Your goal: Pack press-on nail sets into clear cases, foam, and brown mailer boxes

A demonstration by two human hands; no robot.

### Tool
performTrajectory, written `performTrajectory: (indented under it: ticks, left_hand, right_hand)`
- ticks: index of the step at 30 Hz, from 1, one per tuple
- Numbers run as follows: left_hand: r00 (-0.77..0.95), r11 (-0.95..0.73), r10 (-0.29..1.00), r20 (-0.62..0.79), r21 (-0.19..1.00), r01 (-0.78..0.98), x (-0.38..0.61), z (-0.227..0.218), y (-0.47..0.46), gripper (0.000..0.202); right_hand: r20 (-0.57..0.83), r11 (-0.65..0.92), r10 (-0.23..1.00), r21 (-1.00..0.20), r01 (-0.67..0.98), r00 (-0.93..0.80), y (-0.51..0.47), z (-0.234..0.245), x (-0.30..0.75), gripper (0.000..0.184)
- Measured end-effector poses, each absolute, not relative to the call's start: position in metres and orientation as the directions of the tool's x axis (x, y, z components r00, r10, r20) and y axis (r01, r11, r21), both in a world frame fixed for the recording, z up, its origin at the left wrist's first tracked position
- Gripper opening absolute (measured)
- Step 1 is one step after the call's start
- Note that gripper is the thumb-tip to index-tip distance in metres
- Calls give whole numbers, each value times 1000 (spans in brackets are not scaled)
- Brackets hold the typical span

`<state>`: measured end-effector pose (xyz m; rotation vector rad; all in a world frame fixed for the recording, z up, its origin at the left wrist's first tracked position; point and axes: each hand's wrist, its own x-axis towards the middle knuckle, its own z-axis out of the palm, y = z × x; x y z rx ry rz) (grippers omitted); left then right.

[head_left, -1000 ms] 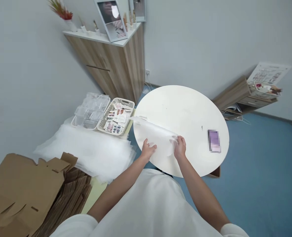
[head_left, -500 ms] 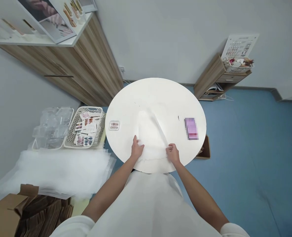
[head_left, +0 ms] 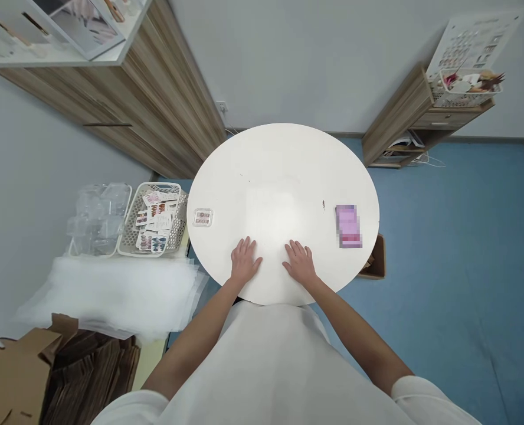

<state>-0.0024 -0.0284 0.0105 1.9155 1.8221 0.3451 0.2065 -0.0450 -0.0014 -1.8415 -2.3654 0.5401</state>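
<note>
My left hand (head_left: 244,261) lies palm down with its fingers spread, near the front left of a white oval table (head_left: 284,147). Level with it, my right hand (head_left: 300,262) also rests flat, fingers apart. A thin white sheet (head_left: 271,212), barely visible against the tabletop, lies just beyond and between them; its near edge cannot be made out. Left of my left hand sits a small clear case of press-on nails (head_left: 203,218). A pixelated pink-purple rectangular item (head_left: 349,226) lies to the right of my right hand.
At left stand a white basket of nail cards (head_left: 131,236), clear plastic boxes (head_left: 98,215), a stack of translucent white sheets (head_left: 120,289) and an open carton of folded cardboard (head_left: 18,372). A brown box (head_left: 379,260) is on the floor beside the table's right edge.
The white sheet that both hands held by its near part, partly lifted and folded, now lies flat. My hands have let go and spread flat; the view has shifted slightly.
</note>
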Motion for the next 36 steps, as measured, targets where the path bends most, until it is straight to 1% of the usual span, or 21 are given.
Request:
performTrajectory:
  ticks: [3,5,9,15,19,21,24,26,28,30,32,34,36]
  left_hand:
    - [191,-75,953,-236,426,902,-3,13,-30,50]
    - [225,-96,938,-264,425,900,-4,13,-29,50]
    - [271,-114,923,-272,480,870,-6,11,-31,51]
    - [307,-117,906,-290,524,844,-9,12,-37,51]
    - [346,-134,910,-229,628,767,-17,17,-35,49]
    - [313,-109,931,-189,674,731,-30,20,-29,50]
    - [145,10,976,-161,703,711,-63,22,-13,55]
    - [-1,105,989,-147,697,710,-93,21,2,60]
    - [-117,180,984,-138,694,697,-125,16,19,66]
    - [-190,223,973,-129,727,649,-152,10,35,67]
    - [-239,271,958,-158,771,576,-172,2,49,65]
    - [-297,339,931,-212,806,486,-184,-4,59,63]
    - [-342,400,899,-272,826,396,-189,-9,65,60]
  right_hand:
    - [-149,181,960,-324,929,-238,-51,-5,205,47]
    - [-149,158,965,-322,934,-215,-57,-5,205,47]
    - [-164,101,974,-316,943,-160,-67,0,204,44]
    - [-183,-4,982,-278,961,-48,-73,5,196,39]
    - [-131,-86,990,-253,964,54,-69,13,183,38]
    - [-96,-111,992,-268,957,88,-60,18,171,39]
    - [-86,-75,995,-346,935,49,-38,25,140,39]
    - [-114,-42,993,-442,896,-10,-20,26,113,38]
    - [-165,-46,984,-573,818,-60,0,25,82,39]
    - [-226,-99,970,-709,699,-92,19,23,51,39]
    - [-293,-192,952,-796,574,-88,36,19,23,39]
    - [-363,-289,928,-843,454,-83,52,15,-1,40]
    - [-420,-368,903,-865,341,-90,63,12,-20,43]
